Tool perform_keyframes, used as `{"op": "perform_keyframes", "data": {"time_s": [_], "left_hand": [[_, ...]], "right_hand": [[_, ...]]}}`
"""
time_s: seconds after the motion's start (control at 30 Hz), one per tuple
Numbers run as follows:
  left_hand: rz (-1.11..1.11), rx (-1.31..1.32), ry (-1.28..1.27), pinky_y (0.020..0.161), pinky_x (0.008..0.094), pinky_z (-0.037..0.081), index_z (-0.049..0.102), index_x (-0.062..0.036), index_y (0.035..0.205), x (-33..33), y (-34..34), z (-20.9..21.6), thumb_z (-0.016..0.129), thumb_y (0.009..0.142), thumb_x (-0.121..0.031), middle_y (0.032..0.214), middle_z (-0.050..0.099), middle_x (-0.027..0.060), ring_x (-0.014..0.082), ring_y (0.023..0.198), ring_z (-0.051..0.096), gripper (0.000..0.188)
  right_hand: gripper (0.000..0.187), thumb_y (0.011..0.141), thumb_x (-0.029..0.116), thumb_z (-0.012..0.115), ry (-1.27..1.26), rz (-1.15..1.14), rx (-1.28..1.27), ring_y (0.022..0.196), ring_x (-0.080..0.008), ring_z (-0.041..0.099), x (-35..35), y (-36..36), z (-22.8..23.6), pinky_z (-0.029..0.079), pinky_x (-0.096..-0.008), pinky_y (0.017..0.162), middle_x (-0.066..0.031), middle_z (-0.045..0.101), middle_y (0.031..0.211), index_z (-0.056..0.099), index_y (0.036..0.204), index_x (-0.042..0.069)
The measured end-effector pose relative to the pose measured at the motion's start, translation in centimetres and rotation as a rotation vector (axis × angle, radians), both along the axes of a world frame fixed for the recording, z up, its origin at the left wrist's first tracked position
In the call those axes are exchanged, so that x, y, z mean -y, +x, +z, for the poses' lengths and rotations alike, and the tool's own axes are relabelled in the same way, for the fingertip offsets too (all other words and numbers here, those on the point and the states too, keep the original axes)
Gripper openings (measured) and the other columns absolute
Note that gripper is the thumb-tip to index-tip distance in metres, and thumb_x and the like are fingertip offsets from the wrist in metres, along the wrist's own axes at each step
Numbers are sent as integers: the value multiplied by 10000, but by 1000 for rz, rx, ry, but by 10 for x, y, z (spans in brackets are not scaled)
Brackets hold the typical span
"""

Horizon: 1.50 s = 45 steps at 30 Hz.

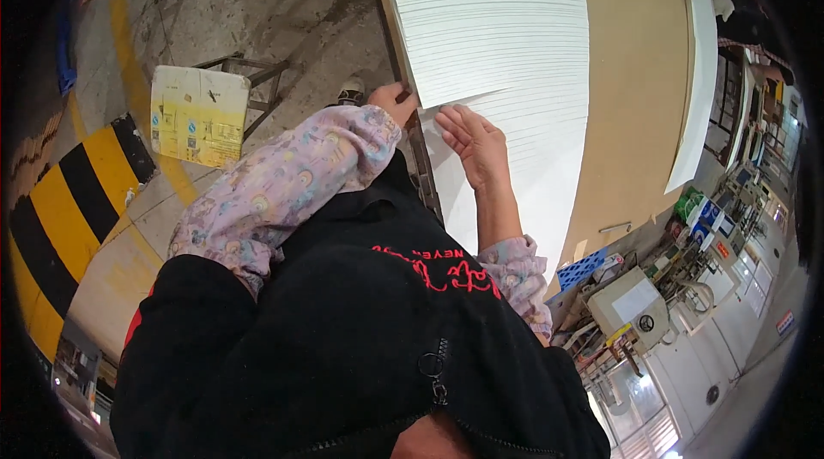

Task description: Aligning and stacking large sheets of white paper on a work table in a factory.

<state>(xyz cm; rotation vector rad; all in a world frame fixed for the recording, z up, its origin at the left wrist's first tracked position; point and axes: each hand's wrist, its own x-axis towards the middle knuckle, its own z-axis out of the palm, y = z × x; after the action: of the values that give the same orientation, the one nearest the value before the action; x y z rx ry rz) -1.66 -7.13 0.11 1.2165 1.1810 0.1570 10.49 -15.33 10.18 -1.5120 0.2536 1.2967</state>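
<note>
1. A black jacket (pixel 343 347) is filling the near part of the view, with flowery sleeves (pixel 300 159) covering the forearms
2. The right hand (pixel 472 143) is hovering or resting by the sheets, fingers loosely spread and gripping nothing
3. The left hand (pixel 393 105) is curling at the sheets' near left corner; whether it is pinching them, I cannot tell
4. White paper sheets (pixel 498 30) are lying in overlapping steps on a brown table (pixel 631 73), along its left edge
5. A stool (pixel 199 116) with a white-and-yellow top is standing left of the table
</note>
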Motion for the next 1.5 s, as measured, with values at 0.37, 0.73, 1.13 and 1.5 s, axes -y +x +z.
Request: {"op": "perform_keyframes", "data": {"time_s": [0.37, 0.73, 1.13, 1.5], "left_hand": [[-174, -54, -15, 523, 292, 496, 594, 62, 852, 5, 2, 10, 681, 682, -240, 660, 616, 128, 184, 575, 616, 357], [-137, -77, -101, 569, 288, 501, 602, 42, 818, 2, 5, 27, 712, 658, -271, 703, 630, 135, 177, 603, 626, 369], [-226, 11, 30, 594, 253, 458, 582, 50, 908, 6, 7, 23, 616, 771, -201, 775, 624, 104, 129, 659, 585, 288], [-183, 114, 11, 600, 274, 488, 545, 76, 912, 11, 4, -18, 622, 758, -166, 784, 613, 112, 148, 722, 593, 298]], "right_hand": [[101, 749, 71, 634, -126, 16, 238, 584, -116, 594, -2, 9, -22, 417, -183, 483, -64, 593, 661, 565, 723, 2], [143, 737, 98, 651, -151, 61, 340, 598, -126, 599, -13, 10, -17, 431, -192, 495, -88, 603, 672, 571, 737, -21], [301, 827, 187, 558, -72, 101, 396, 814, -195, 608, 5, 17, 10, 485, -259, 664, -159, 608, 906, 534, 960, -82], [307, 835, 113, 539, 14, -115, 131, 880, -264, 590, -6, 7, 9, 515, -302, 711, -201, 561, 979, 455, 1024, -114]]}}
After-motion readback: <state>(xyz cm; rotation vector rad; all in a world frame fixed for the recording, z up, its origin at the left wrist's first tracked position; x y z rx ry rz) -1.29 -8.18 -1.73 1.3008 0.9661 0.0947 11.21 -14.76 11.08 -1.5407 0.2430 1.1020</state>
